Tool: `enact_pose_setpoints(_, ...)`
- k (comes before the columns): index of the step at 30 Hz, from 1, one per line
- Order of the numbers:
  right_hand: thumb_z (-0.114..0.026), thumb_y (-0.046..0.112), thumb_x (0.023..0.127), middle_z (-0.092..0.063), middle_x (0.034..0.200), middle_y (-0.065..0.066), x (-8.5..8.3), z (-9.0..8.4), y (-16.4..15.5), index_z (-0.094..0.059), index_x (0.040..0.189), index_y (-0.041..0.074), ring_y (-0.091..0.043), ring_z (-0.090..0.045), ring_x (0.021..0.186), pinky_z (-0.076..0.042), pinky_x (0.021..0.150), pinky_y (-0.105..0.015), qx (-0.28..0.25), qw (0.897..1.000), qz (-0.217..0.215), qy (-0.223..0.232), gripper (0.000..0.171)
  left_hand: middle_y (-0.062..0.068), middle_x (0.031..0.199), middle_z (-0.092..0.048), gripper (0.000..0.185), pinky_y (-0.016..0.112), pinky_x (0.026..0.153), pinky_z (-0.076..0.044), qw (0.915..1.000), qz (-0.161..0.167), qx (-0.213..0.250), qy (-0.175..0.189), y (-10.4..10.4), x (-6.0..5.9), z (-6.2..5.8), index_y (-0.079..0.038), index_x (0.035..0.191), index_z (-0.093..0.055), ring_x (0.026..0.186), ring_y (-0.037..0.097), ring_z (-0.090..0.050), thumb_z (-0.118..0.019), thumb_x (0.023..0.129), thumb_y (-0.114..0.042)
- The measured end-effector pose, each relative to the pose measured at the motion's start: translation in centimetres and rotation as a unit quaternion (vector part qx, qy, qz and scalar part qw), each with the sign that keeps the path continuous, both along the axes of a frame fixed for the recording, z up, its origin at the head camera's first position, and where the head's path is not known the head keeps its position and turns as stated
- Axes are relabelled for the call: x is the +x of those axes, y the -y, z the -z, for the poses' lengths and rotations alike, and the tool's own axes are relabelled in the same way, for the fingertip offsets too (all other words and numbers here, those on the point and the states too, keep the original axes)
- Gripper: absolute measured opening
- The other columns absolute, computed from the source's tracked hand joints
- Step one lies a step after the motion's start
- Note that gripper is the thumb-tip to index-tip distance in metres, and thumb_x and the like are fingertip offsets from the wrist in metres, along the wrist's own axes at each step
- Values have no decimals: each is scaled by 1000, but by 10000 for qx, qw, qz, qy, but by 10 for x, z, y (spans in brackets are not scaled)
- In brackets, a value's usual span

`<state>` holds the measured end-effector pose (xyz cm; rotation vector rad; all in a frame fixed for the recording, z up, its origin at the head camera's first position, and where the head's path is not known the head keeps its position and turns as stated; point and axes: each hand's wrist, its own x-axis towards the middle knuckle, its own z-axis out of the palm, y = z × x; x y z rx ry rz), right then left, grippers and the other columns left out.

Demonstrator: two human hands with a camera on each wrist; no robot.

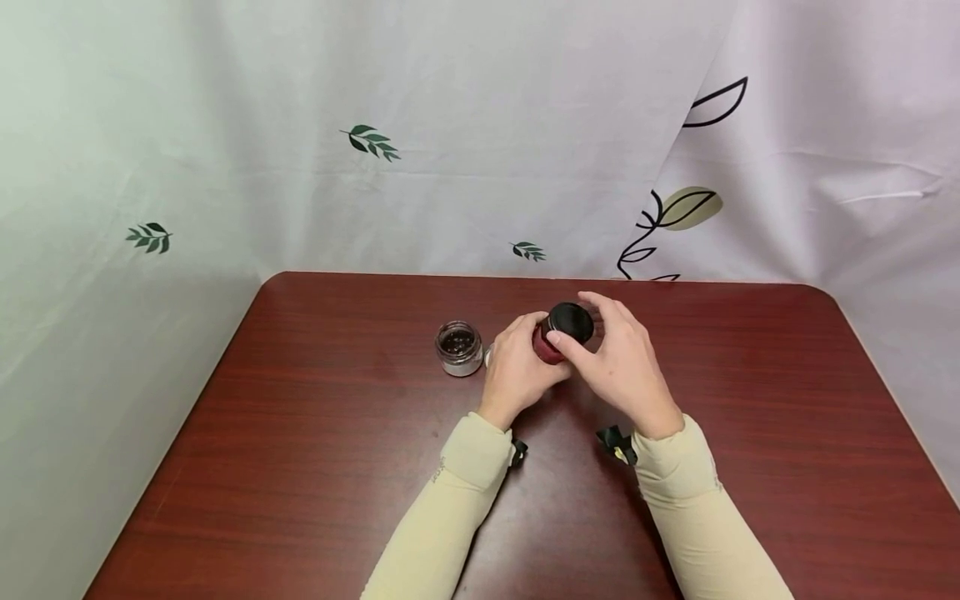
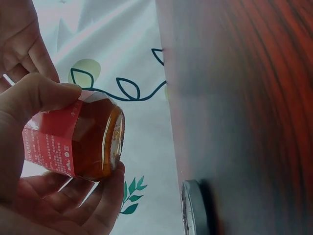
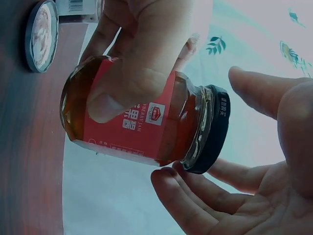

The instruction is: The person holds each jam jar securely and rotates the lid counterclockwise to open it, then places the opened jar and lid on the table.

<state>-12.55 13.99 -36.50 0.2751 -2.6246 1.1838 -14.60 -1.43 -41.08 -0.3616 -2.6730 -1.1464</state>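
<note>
My left hand [image 1: 519,367] grips a glass jam jar [image 3: 132,112] with a red label, held tilted above the table. Amber-red contents show through the glass in both wrist views. A black lid [image 1: 572,322] sits on the jar's mouth. Around that lid my right hand [image 1: 624,358] is spread; in the right wrist view its thumb stands apart from the lid and the other fingers lie close below the rim. Left of the hands stands a lidless glass jar [image 1: 459,350]. A loose lid [image 3: 42,36] rests beside it, mostly hidden by my left hand in the head view.
The reddish-brown wooden table [image 1: 315,450] extends on both sides of my arms. Behind its far edge hangs a white curtain [image 1: 450,100] with leaf prints. Dark straps [image 1: 617,445] show at the wrists below the pale sleeves.
</note>
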Motion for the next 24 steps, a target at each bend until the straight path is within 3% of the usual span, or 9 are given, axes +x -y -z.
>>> enact_pose_setpoints(6, -79, 35, 87, -63, 118, -11, 2, 0, 2, -60, 133, 3, -26, -61, 100, -48, 84, -42, 7, 9994, 184, -291, 59, 0, 111, -68, 60, 36, 80, -53, 9999, -100, -23, -88, -1, 1, -1, -12, 122, -66, 96, 19, -67, -85, 70, -34)
enact_pose_setpoints(13, -82, 34, 83, -66, 119, -14, 2, 3, 6, -66, 125, 1, -30, -61, 109, -47, 93, -47, 148, 9970, 319, -690, 56, -1, 111, -69, 59, 38, 79, -54, 9995, -182, -116, -209, -3, 1, 2, -13, 121, -66, 97, 20, -68, -85, 72, -40)
enact_pose_setpoints(24, -84, 31, 82, -68, 114, -13, 2, 6, 10, -70, 118, 2, -29, -61, 108, -47, 92, -47, 194, 9948, 376, -929, 48, 0, 111, -69, 58, 37, 81, -55, 9994, -207, -143, -223, -2, 1, 2, -13, 121, -66, 97, 21, -68, -85, 73, -40)
